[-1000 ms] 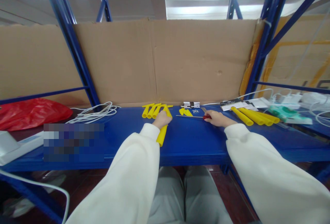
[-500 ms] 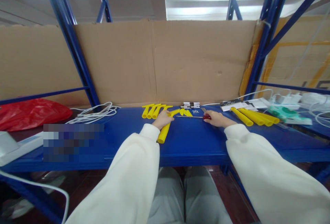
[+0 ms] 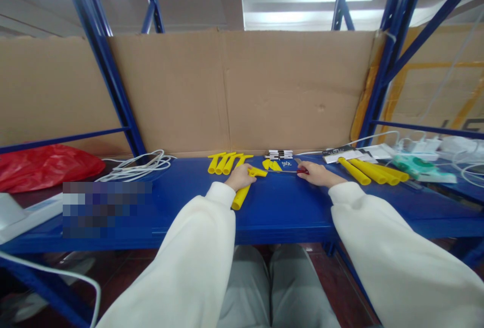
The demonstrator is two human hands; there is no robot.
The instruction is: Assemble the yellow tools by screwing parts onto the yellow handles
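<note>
My left hand (image 3: 239, 177) is closed around a yellow T-shaped plastic tool (image 3: 241, 198) with a thick tubular handle; its handle slants down toward the front of the table. The tool's head pokes out to the right of my fingers. In my closed right hand (image 3: 316, 174) is a screwdriver (image 3: 302, 171) with a dark red handle. Its long thin shaft points left and reaches the yellow head; whether the tip sits in a screw is too small to tell. Behind the shaft lie small yellow pieces (image 3: 273, 166) and a little pile of screws (image 3: 287, 164).
Several finished-looking yellow T-shaped tools (image 3: 219, 165) stand in a row behind my left hand. Yellow tubes (image 3: 355, 171) lie at the right by a green packet (image 3: 418, 167). White-and-black bundles (image 3: 280, 154) sit by the cardboard wall (image 3: 242, 91). A coiled white cable (image 3: 141, 164) lies left.
The yellow tool's head has turned in my left hand, now pointing lower to the right, nearer the screwdriver shaft. My right hand stays almost in place.
</note>
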